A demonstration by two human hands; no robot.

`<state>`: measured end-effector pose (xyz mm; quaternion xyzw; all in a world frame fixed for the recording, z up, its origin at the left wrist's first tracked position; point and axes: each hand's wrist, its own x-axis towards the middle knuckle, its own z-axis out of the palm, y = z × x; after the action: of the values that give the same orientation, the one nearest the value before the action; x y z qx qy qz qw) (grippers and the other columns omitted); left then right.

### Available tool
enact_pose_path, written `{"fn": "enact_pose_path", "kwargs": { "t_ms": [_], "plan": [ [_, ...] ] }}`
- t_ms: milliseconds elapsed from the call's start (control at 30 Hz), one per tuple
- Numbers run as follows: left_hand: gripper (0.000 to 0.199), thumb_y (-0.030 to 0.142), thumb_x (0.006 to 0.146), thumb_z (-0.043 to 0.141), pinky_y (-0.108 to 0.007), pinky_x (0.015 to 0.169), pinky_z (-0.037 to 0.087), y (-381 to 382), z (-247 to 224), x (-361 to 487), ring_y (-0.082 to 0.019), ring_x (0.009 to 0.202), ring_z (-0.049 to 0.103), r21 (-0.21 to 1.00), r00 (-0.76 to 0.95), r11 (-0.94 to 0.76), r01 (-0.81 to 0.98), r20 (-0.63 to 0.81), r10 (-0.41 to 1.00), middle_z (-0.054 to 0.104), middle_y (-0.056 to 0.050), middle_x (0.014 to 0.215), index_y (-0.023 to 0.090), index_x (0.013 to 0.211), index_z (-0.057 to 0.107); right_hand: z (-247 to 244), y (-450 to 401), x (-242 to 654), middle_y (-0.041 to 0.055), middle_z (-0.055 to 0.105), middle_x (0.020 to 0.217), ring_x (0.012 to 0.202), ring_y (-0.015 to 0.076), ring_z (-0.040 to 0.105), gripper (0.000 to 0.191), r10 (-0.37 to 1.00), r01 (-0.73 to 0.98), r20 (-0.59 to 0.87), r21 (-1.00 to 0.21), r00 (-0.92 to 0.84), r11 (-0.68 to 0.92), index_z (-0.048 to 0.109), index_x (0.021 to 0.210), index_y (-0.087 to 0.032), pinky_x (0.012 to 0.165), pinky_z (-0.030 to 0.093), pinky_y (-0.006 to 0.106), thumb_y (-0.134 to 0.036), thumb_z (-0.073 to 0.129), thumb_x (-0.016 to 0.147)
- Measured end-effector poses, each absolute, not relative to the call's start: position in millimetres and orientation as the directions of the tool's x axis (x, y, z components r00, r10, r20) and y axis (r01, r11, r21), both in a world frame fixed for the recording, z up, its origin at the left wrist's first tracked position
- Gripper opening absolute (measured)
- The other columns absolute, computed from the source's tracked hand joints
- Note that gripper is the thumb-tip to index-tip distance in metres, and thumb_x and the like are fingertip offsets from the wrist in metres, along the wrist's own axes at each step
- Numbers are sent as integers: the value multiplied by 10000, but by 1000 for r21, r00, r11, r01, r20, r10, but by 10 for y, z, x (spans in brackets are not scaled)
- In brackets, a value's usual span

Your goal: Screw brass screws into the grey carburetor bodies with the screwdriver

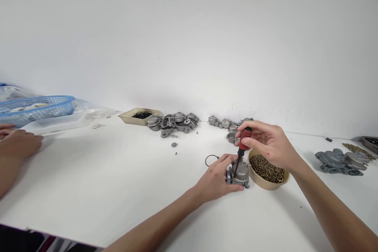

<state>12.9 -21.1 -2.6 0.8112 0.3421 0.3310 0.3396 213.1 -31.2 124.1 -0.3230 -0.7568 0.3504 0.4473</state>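
My left hand [215, 178] is wrapped round a grey metal carburetor [242, 172], steadying it on the white table. In my right hand [267, 141] is a screwdriver [245, 140] with a red and black handle, its shaft slanting down to the near left edge of the carburetor's rounded bowl. The exact contact of its tip is too small to make out. Just right of the carburetor stands a round cream bowl [267, 185] full of brass-coloured screws [266, 168]. A thin black rubber ring [211, 160] lies behind my left hand.
Grey metal bowls [177, 122] are piled near the wall beside a cream tray [125, 117] of black rings. More castings [220, 122] lie behind my right hand. Assembled carburetors [339, 160] sit at right. Another person's hands [22, 143] are at left by a blue basket [59, 106].
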Motion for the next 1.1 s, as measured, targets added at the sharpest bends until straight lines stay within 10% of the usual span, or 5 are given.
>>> {"fn": "enact_pose_path", "kwargs": {
  "t_ms": [1100],
  "plan": [
    [693, 338, 753, 904, -433, 981, 598, -204, 1, 116, -287, 1139, 627, 795, 566, -521, 312, 284, 774, 622, -54, 1312, 290, 1363, 578, 1200, -224, 2201, 65, 700, 1209, 942, 160, 717, 359, 717, 161, 480, -764, -506, 625, 633, 1393, -250, 863, 640, 337, -231, 518, 1054]
  ]
}}
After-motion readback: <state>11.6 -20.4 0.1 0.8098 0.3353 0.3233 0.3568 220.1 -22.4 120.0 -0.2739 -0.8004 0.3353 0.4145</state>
